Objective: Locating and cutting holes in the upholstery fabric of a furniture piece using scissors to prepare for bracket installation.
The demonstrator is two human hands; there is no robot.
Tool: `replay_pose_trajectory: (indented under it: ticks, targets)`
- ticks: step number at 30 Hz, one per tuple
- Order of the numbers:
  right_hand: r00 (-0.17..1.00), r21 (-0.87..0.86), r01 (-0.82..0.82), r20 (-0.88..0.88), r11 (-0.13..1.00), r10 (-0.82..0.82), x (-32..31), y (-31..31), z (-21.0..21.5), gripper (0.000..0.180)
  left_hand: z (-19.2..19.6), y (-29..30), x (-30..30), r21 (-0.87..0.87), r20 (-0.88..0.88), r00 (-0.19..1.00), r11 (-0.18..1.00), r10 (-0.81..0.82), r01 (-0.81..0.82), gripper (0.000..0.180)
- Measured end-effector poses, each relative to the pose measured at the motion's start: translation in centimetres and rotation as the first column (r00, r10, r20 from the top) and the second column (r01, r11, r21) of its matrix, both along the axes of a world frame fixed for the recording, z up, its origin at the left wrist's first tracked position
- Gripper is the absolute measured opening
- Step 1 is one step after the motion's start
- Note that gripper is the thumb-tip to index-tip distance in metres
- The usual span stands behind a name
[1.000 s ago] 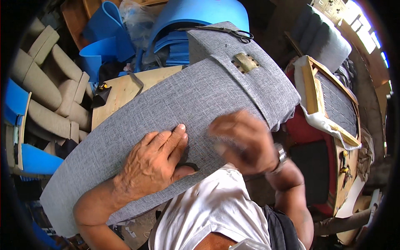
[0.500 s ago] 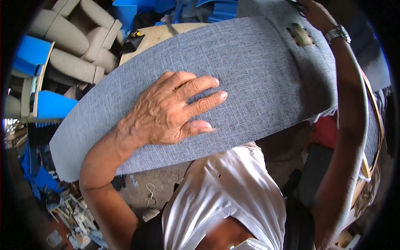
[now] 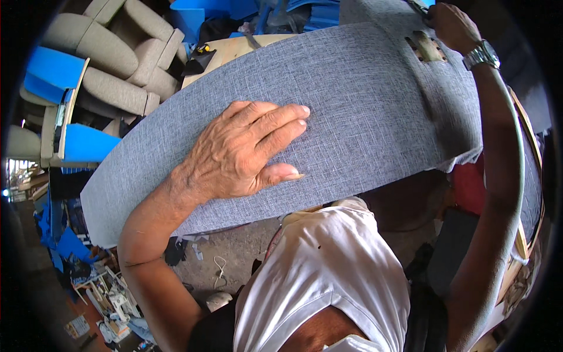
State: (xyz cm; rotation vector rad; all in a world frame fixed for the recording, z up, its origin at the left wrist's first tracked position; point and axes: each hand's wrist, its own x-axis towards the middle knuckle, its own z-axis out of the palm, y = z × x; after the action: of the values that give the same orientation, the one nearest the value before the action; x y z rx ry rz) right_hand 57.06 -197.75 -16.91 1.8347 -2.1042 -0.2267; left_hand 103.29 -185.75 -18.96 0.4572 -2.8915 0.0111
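A large curved panel covered in grey woven fabric (image 3: 363, 117) stretches across the view in front of me. My left hand (image 3: 246, 149) lies on the fabric near its middle, palm down, with the fingers stretched out. My right hand (image 3: 454, 28), with a metal watch above it, is closed at the far right end of the panel. It grips a slim dark tool (image 3: 419, 7), cut off by the top edge, so I cannot tell its kind. Close to that hand, a slot (image 3: 427, 48) in the fabric shows a pale surface and small dark holes.
Beneath the panel's far side is a light wooden board (image 3: 229, 53) with a black and yellow item (image 3: 202, 50) on it. Beige padded seats (image 3: 111, 64) and blue panels (image 3: 88, 144) stand at the left. Mixed scraps (image 3: 117, 305) litter the lower left floor.
My left hand's fingers have drawn closer together on the fabric. The right hand has shifted slightly right and down, still gripping the dark tool. The whole view has shifted a little.
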Motion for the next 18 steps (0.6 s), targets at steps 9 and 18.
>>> replay_pose_trajectory:
  ticks: [9,18]
  targets:
    - [0.925,-0.152,0.019,0.377,0.988,0.040,1.1,10.9,4.8,0.036,0.0,-2.0,0.2,-0.010,0.060,0.989,0.990,-0.139,0.139,0.082]
    - [0.553,0.103,0.443,0.750,0.890,-0.362,9.5,31.3,3.2,0.021,-0.4,-3.4,0.3,-0.005,0.019,0.992,0.992,-0.128,0.128,0.092]
